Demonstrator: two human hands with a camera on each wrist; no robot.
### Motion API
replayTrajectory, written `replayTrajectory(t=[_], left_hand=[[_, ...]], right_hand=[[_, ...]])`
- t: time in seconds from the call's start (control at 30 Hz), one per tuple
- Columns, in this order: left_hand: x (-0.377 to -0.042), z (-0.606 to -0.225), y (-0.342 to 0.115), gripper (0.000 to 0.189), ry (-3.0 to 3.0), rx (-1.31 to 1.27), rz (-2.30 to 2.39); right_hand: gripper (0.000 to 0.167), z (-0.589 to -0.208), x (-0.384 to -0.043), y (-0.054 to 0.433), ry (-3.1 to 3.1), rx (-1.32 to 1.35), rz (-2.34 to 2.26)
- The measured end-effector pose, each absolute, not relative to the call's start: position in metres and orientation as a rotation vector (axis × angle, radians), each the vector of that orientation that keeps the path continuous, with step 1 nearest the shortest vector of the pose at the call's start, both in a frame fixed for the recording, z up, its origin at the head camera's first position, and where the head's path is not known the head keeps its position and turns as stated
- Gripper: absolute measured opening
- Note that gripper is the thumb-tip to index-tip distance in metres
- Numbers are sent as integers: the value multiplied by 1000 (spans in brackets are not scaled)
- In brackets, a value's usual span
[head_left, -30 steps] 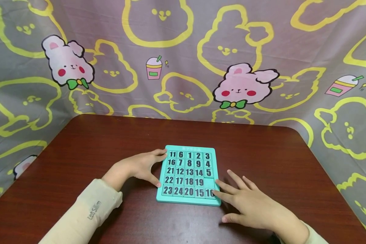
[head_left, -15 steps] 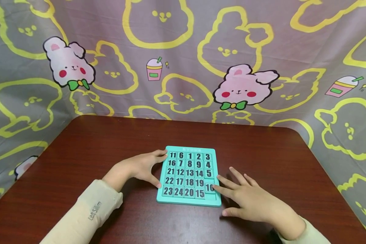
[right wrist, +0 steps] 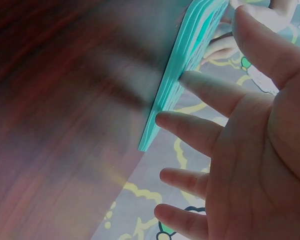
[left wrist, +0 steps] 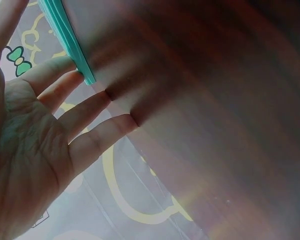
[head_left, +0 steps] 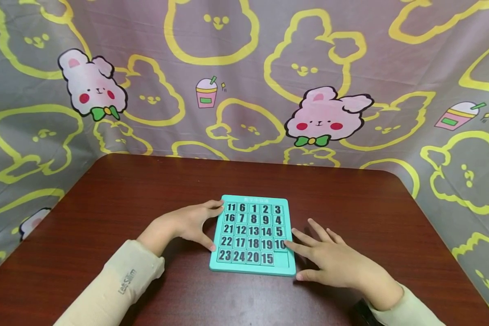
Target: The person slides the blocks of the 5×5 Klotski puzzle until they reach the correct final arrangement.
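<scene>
Number puzzle [head_left: 252, 271] lies flat on table [head_left: 146, 181] between hands. Left hand [head_left: 187, 222] spread against puzzle's left side, likely to steady it. Right hand [head_left: 336, 262] spread too, forefinger [head_left: 300, 250] touching tile 10 [head_left: 279, 245], apparently to guide it; gap [head_left: 282, 259] just below.

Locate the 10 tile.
Head view: the 10 tile sits in the right column of the puzzle, just below the 5 tile, at a fingertip of the right hand.

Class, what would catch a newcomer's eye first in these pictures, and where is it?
The turquoise number puzzle stands out against the dark table, between the left hand and right hand. Behind the table, a grey curtain shows yellow outlines and red-cheeked rabbit faces.
</scene>
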State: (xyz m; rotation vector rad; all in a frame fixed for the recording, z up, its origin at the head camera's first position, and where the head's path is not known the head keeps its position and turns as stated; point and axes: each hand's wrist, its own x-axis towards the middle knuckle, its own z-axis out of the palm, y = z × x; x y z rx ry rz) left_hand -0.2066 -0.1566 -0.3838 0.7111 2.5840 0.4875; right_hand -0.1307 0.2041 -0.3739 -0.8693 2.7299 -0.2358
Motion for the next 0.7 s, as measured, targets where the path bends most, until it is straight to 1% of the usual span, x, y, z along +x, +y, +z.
replayTrajectory(t=[0.27, 0.7], left_hand=[[-206, -383, -156, 109, 2589, 691, 474], [-205, -382, -156, 108, 2582, 714, 485]], right_hand=[[70, -371, -126, 198, 2722, -968, -240], [65, -372, -124, 174, 2682, -1167, -181]])
